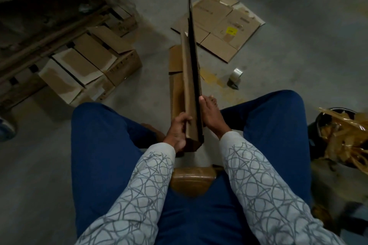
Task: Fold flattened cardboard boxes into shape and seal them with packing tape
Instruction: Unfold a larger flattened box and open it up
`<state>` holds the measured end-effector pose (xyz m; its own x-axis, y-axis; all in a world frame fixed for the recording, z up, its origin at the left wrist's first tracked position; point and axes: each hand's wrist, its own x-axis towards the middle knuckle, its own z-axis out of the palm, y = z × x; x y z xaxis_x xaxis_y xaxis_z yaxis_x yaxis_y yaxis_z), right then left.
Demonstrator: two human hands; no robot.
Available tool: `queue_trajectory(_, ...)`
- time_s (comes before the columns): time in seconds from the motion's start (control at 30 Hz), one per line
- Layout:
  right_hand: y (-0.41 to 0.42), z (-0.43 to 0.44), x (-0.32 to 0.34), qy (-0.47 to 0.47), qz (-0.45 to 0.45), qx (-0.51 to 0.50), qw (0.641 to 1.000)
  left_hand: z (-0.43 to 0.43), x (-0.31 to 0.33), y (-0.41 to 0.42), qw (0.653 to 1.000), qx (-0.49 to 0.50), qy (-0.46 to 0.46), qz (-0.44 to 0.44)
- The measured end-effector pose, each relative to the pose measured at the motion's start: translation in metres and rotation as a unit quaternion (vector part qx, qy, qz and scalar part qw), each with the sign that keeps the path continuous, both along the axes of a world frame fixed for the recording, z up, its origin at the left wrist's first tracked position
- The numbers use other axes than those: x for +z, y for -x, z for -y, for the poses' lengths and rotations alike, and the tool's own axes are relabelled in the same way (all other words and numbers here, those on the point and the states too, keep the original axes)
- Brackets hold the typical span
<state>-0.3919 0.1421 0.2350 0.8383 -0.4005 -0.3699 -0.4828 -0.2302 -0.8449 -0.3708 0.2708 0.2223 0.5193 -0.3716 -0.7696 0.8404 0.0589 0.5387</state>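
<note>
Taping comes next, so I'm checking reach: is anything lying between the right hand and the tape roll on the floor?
Nothing visible. Only bare floor separates the right hand from the tape roll. That hand and the left hand are both on the flattened box, though.

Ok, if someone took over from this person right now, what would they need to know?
Left hand: grips the near end of the flattened box, fingers curled over its upper edge.
Right hand: pressed against the box's right face, fingers straight.
The box is held on edge between the knees, not yet opened, pointing away from the person.
Tape roll: on the floor to the right, untouched. More flat cardboard lies beyond it; a row of boxes sits at left.
Done: box in hand. Left: open it, fold the flaps, tape the seams.
</note>
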Motion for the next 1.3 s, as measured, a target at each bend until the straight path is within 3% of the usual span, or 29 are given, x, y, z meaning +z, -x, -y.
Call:
queue_trajectory(0.07, -0.002, 0.004, -0.006, 0.137, -0.046, 0.007, 0.989, 0.002, -0.006, -0.007, 0.994, -0.045, -0.092, 0.041)
queue_trajectory(0.13, -0.004, 0.006, -0.006, 0.198, -0.093, 0.011, 0.976, 0.007, -0.004, -0.012, 0.96, -0.128, -0.221, 0.116)
queue_trajectory(0.2, -0.002, 0.01, -0.004, 0.197, -0.121, 0.027, 0.973, 0.01, 0.003, -0.013, 0.928, -0.148, -0.298, 0.167)
queue_trajectory(0.27, 0.002, 0.016, -0.001, 0.193, -0.127, 0.029, 0.973, 0.008, 0.005, -0.013, 0.913, -0.106, -0.341, 0.195)
queue_trajectory(0.5, 0.006, 0.02, 0.024, 0.154, -0.03, -0.139, 0.978, -0.014, 0.034, -0.029, 0.881, 0.038, -0.39, 0.263)
queue_trajectory(0.7, 0.01, 0.01, 0.046, 0.026, 0.058, -0.377, 0.924, -0.037, 0.052, -0.061, 0.888, 0.254, -0.267, 0.275)
queue_trajectory(0.83, 0.011, -0.024, 0.05, -0.096, 0.081, -0.464, 0.877, -0.043, 0.058, -0.076, 0.865, 0.309, -0.261, 0.296)
queue_trajectory(0.97, 0.018, -0.051, 0.046, -0.255, 0.076, -0.434, 0.861, -0.068, 0.062, -0.094, 0.851, 0.287, -0.291, 0.33)
queue_trajectory(1.1, 0.021, -0.053, 0.054, -0.479, 0.056, -0.387, 0.786, -0.088, 0.055, -0.109, 0.852, 0.258, -0.302, 0.34)
queue_trajectory(1.2, 0.021, -0.056, 0.051, -0.549, 0.025, -0.379, 0.744, -0.09, 0.053, -0.112, 0.853, 0.209, -0.328, 0.347)
queue_trajectory(1.3, 0.022, -0.069, 0.052, -0.59, -0.011, -0.356, 0.725, -0.092, 0.055, -0.114, 0.844, 0.171, -0.362, 0.356)
